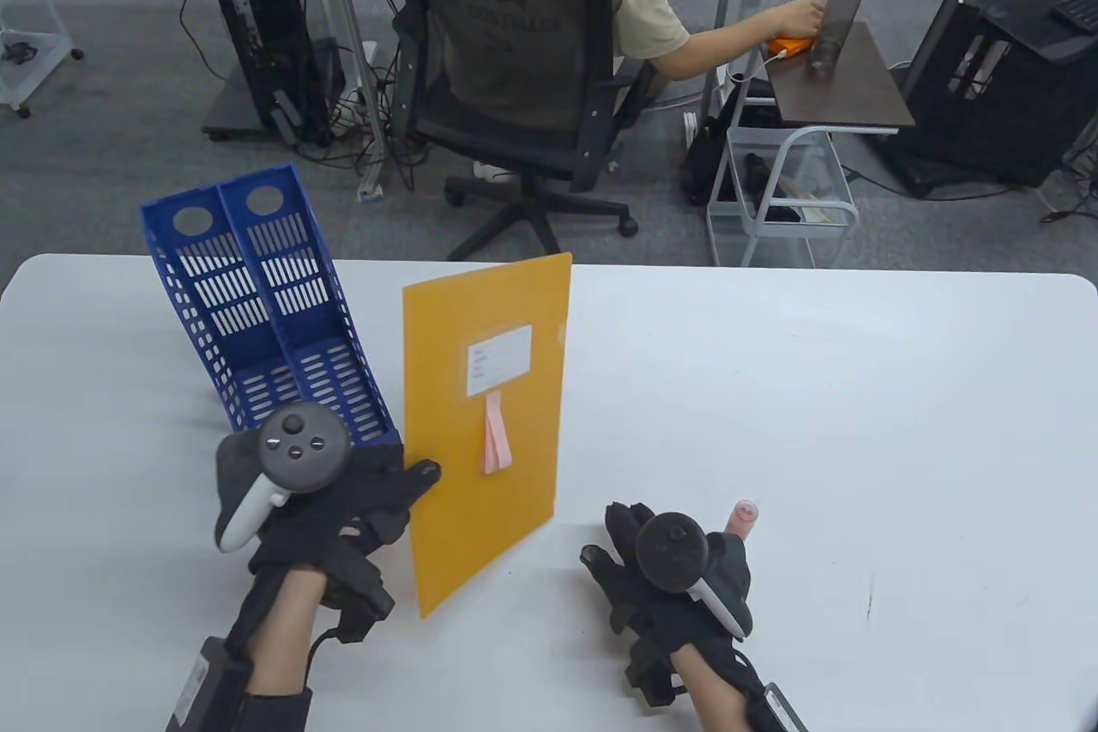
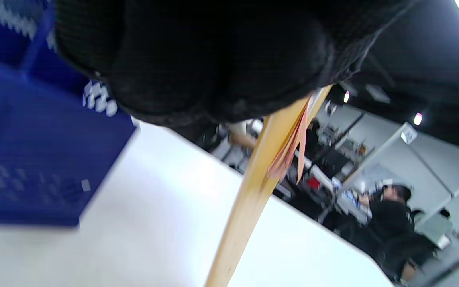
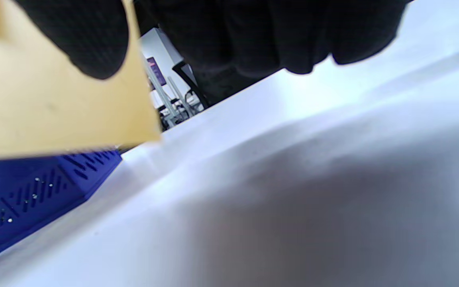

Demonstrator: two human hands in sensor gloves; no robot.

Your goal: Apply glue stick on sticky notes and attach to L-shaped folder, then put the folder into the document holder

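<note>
Left hand (image 1: pixel 343 500) grip pinches the orange folder (image 1: pixel 485 423) upright beside the blue document holder (image 1: pixel 266 303). Right hand (image 1: pixel 678 569) grip clenches the glue stick (image 1: pixel 743 519) above the desk (image 1: pixel 858 423).

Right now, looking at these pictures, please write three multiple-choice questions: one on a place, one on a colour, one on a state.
1. Where does the document holder stand?
A. left of the folder
B. right of the folder
C. on the chair

2. What colour is the folder?
A. green
B. orange-yellow
C. white

3. How is the folder held?
A. flat on the table
B. lifted upright by the left hand
C. inside the holder

Answers:
1 A: the blue holder sits at the folder's left.
2 B: its sheet is orange-yellow.
3 B: the thumb pinches its left edge.
</note>
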